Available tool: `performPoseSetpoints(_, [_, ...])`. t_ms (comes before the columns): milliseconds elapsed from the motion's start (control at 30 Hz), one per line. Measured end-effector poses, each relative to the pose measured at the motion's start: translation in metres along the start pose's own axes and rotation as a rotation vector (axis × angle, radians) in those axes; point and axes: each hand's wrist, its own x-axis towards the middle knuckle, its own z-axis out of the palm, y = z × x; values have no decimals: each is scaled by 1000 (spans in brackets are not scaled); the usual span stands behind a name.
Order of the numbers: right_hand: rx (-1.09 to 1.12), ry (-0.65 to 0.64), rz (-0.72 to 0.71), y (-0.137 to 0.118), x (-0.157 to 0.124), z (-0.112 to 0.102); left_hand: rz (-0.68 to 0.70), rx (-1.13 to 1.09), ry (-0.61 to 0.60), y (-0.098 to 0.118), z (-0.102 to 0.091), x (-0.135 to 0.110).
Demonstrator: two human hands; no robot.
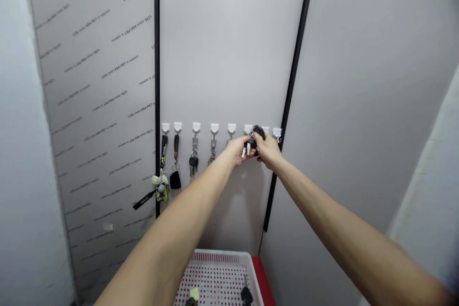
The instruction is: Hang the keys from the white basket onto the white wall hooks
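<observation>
Head view: two bare hands pinch a bunch of keys point(248, 148) before a row of white hooks point(214, 128)

The left hand point(238, 150) and the right hand point(269, 150) meet around the bunch, fingers closed on it from either side, near the right end of the row on a pale panel point(229, 57). Silver blades point downward below a black loop point(258, 131). Farther left hang a green-and-grey charm point(161, 189), a black fob point(175, 180) and a black-headed key set point(193, 161). Below, a white perforated basket point(222, 254) holds a dark-headed key point(246, 295).
</observation>
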Motion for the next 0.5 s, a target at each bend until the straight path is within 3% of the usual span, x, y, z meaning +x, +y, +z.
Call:
performPoseSetpoints(233, [-3, -53, -88, 21, -12, -2, 33, 58, 39, -16, -6, 6])
performPoseSetpoints(400, [126, -171, 39, 14, -9, -1, 70, 67, 16, -18, -4, 5])
performPoseSetpoints(500, [206, -239, 75, 31, -19, -2, 34, 52, 17, -16, -7, 1])
